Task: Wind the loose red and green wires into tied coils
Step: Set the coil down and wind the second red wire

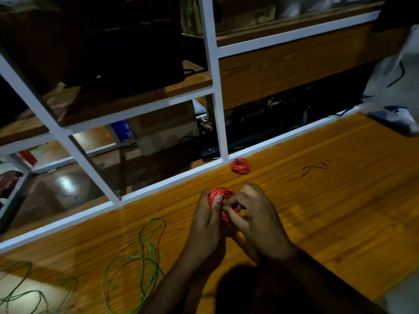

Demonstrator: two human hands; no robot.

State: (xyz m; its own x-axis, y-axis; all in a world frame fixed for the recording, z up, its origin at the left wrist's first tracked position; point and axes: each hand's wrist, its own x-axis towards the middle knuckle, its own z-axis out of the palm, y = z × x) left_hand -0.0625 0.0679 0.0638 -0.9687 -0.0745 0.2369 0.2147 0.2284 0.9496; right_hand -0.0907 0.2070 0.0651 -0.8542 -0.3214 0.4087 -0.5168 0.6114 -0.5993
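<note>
The hands are brought together above the bench (317,200): the left hand (207,219) is closed around a red coil (218,196), with the thumb pressed across its turns, while the right hand (256,214) is curled against the coil's near side, fingertips pinched at something small that cannot be made out. The coil is held clear of the bench, between both hands. A slip is judged the main risk here: if the left thumb is eased before the binding is cinched, the springy turns could be sprung open and the winding lost. The green wire (138,259) is left sprawled in loose loops on the bench beside the left forearm, and could be snagged or dragged by that arm and knotted. A finished red coil (240,166) is set by the white frame (217,87), well apart. A short dark tie (314,169) is lying farther right, and could be brushed off unnoticed.
</note>
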